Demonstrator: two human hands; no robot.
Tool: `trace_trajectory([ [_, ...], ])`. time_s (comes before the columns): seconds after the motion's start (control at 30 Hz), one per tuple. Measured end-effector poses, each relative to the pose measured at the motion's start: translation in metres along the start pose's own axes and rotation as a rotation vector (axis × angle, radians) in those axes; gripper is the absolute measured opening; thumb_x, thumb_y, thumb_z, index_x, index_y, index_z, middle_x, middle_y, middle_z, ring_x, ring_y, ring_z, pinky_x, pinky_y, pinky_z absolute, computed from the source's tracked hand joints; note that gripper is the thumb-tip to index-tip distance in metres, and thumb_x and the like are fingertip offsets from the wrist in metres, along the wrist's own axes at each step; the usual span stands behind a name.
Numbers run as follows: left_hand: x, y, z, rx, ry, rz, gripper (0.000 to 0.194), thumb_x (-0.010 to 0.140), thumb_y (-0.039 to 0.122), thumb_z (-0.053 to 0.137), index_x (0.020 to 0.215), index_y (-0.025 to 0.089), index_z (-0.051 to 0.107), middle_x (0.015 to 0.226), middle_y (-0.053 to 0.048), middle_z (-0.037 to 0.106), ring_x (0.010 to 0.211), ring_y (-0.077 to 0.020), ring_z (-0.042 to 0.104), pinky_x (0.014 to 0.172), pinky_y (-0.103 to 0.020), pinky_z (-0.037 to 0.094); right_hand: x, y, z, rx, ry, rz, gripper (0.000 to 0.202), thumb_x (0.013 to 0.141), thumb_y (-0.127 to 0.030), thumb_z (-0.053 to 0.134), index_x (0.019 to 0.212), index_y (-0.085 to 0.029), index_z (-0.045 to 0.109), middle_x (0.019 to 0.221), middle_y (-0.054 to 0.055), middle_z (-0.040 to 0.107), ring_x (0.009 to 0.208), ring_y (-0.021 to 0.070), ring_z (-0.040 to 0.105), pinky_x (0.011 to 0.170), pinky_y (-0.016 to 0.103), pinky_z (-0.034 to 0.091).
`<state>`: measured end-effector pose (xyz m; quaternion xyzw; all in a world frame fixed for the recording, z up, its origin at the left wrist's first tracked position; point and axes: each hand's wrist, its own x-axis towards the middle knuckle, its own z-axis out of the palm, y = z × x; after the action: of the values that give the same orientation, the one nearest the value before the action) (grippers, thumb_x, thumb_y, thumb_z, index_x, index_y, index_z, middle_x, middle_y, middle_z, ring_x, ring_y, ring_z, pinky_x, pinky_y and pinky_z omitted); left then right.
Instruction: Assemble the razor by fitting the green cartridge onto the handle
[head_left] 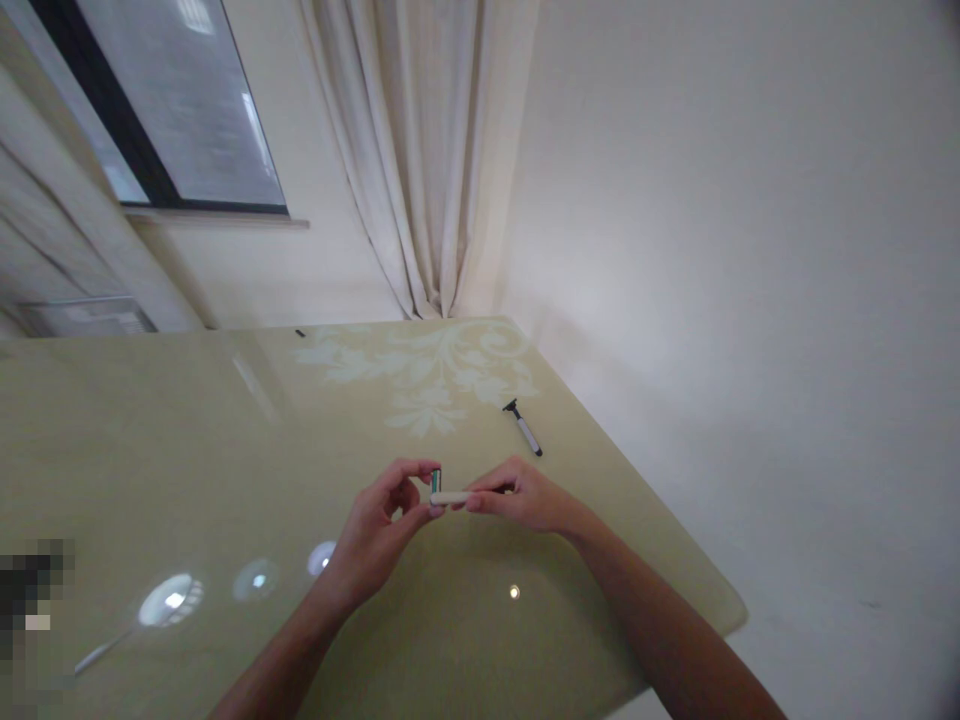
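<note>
Between my hands, above the glossy table, is a razor with a pale handle [452, 497] and a small dark-edged head with green [436, 482] at its left end. My left hand [382, 520] pinches the head between the thumb below and a finger on top. The handle's right part is gripped by the thumb and fingers of my right hand [521, 495]. Beyond my right hand lies another razor [526, 428], with a black head and a grey handle, flat on the table.
The pale green table [187, 450] has a white floral pattern at its far side. A small dark object [300, 333] lies near the far edge. Curtains [420, 150] and a window [195, 100] are behind; a plain wall [750, 300] runs along the right. The left edge has a pixelated dark patch.
</note>
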<state>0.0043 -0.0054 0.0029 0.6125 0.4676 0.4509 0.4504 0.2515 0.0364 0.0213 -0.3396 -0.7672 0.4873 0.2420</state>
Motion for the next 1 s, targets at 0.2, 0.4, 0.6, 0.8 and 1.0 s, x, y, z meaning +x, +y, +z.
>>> trace_trajectory([
  [0.2,-0.0001,0.0007,0.0007,-0.004,-0.010,-0.019,0.036,0.083,0.036,0.078,0.116,0.022,0.070,0.070,0.004,0.054,0.066,-0.0139,0.052,0.063,-0.025,0.041,0.0008,0.0008,0.0005,-0.086,0.240,-0.039,0.044,0.096,-0.055,0.067,0.098,-0.015,0.085,0.068,0.000,0.061,0.062,0.0120,0.046,0.057,0.025,0.032],
  [0.4,0.0004,-0.0023,-0.0003,-0.029,-0.004,-0.026,0.042,0.083,0.038,0.079,0.120,0.022,0.068,0.072,0.005,0.053,0.068,-0.0139,0.052,0.065,-0.025,0.040,0.0003,0.0008,0.0021,-0.037,0.043,-0.016,0.047,0.094,-0.058,0.067,0.084,-0.015,0.083,0.058,-0.004,0.046,0.056,0.0103,0.037,0.052,0.025,0.025],
  [0.6,0.0011,-0.0011,-0.0004,-0.004,-0.028,-0.035,0.040,0.084,0.038,0.078,0.119,0.021,0.068,0.072,0.004,0.052,0.068,-0.0141,0.051,0.064,-0.026,0.039,0.0004,-0.0019,0.0011,-0.054,0.121,-0.021,0.046,0.096,-0.056,0.066,0.089,-0.014,0.083,0.061,-0.003,0.049,0.058,0.0108,0.039,0.053,0.025,0.026],
  [0.8,0.0026,-0.0024,0.0005,0.011,-0.007,-0.029,0.038,0.082,0.037,0.078,0.115,0.021,0.069,0.070,0.005,0.052,0.066,-0.0137,0.050,0.064,-0.026,0.039,0.0018,0.0031,0.0019,-0.070,0.173,-0.008,0.047,0.096,-0.057,0.065,0.088,-0.014,0.083,0.061,-0.003,0.047,0.058,0.0104,0.038,0.054,0.025,0.025],
  [1.0,0.0015,-0.0043,-0.0004,0.008,-0.025,-0.004,0.039,0.082,0.037,0.078,0.117,0.022,0.069,0.073,0.003,0.056,0.068,-0.0140,0.052,0.064,-0.025,0.040,0.0009,-0.0004,-0.0001,-0.004,-0.028,0.014,0.048,0.092,-0.059,0.068,0.086,-0.014,0.083,0.058,-0.004,0.041,0.056,0.0101,0.033,0.051,0.025,0.022],
])
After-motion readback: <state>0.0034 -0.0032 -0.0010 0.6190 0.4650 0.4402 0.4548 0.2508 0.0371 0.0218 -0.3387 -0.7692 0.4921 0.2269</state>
